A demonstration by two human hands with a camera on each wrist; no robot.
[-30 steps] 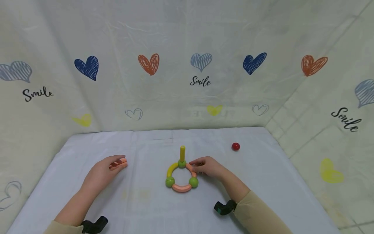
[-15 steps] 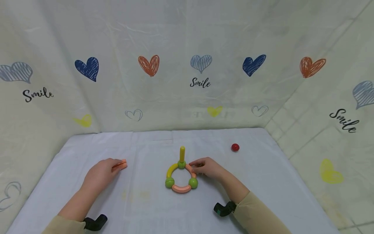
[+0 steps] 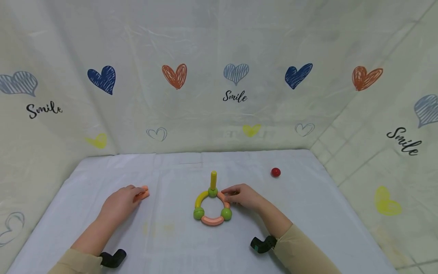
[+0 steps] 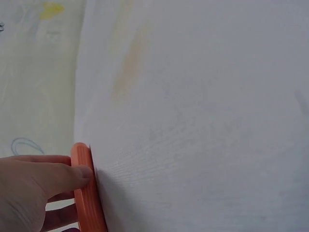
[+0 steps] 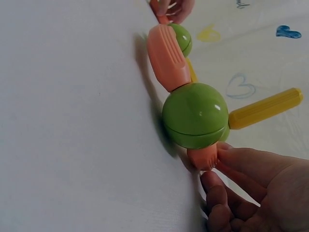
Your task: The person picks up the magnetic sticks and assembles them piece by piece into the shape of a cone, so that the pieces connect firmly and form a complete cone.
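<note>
An orange stick-like piece (image 4: 86, 188) with ridges is held between the thumb and fingers of my left hand (image 3: 119, 203), low over the left of the table. Right of it lies a ring of curved rods joined by green balls (image 3: 226, 214). Its rods are yellow and orange, and a straight yellow rod (image 3: 213, 180) sticks out from the far ball. My right hand (image 3: 246, 196) pinches the orange curved rod (image 5: 203, 157) on the ring's right side. Part of that rod is hidden by the fingers.
A small red ball (image 3: 275, 172) lies at the back right of the white-covered table (image 3: 191, 251). A pale sheet (image 3: 202, 114) printed with hearts hangs behind and along the sides.
My left hand has come down slightly, and its fingers have closed further over the orange piece. The right hand and the ring stay in place.
</note>
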